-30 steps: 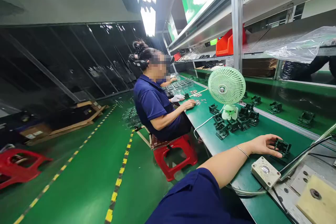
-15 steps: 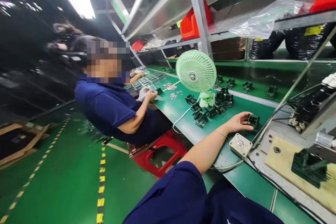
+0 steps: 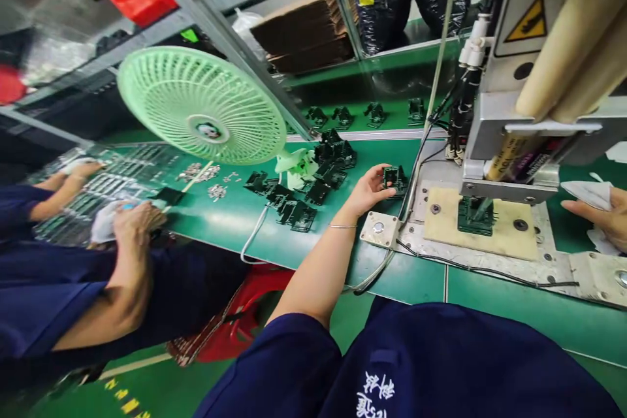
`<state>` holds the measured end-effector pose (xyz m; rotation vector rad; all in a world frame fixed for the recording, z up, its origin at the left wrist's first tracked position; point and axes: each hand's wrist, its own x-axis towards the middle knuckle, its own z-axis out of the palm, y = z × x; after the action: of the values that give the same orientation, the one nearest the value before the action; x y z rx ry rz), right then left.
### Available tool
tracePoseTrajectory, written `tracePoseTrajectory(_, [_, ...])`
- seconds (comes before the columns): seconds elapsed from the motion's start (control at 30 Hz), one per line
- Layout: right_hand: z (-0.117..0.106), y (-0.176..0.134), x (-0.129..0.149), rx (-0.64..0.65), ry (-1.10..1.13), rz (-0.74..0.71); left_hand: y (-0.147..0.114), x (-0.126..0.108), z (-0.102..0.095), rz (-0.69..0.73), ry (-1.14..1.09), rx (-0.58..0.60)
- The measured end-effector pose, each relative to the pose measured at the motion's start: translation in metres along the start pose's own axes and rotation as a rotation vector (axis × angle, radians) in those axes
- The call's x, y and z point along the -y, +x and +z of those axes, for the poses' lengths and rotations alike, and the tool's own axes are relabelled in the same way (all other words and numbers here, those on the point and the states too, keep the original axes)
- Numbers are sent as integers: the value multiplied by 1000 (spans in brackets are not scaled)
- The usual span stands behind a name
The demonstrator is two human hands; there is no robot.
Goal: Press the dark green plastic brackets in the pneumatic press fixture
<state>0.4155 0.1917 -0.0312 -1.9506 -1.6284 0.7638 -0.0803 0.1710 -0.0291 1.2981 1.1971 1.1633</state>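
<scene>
My left hand (image 3: 368, 192) has its thumb and fingers closed around a small dark green plastic part (image 3: 393, 177) on the green bench, beside a metal button box (image 3: 379, 228). At the right edge, partly cut off, my right hand (image 3: 600, 209) has white fabric over some of its fingers. Its thumb and a finger are stretched out and apart, with nothing visible between them. Between my hands stands a press machine (image 3: 509, 184). A similar dark green part (image 3: 475, 217) sits under its head on a cream-coloured plate (image 3: 514, 235).
A light green fan (image 3: 203, 108) stands to the left, with several dark green parts (image 3: 294, 209) by its base. More line the back ledge (image 3: 375, 114). A co-worker's hands (image 3: 132, 219) are at the far left. Cables (image 3: 416, 170) run beside the press. A second button box (image 3: 605, 274) is at right.
The view has swung right, bringing the whole press base and my right hand into sight. My left hand stays on the dark green part in about the same place on the bench.
</scene>
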Motion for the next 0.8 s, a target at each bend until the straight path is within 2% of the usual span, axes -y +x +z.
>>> tracePoseTrajectory(0.13, [0, -3, 16, 43, 29, 63, -1, -3, 0, -27, 25, -9])
tracePoseTrajectory(0.27, [-1, -5, 19, 65, 11, 118, -2, -4, 0, -51, 38, -16])
tracePoseTrajectory(0.43, [-1, -3, 15, 53, 24, 67, -2, -4, 0, -40, 34, -20])
tracePoseTrajectory(0.8, [0, -3, 11, 59, 10, 61, -1, -3, 0, -24, 14, -7])
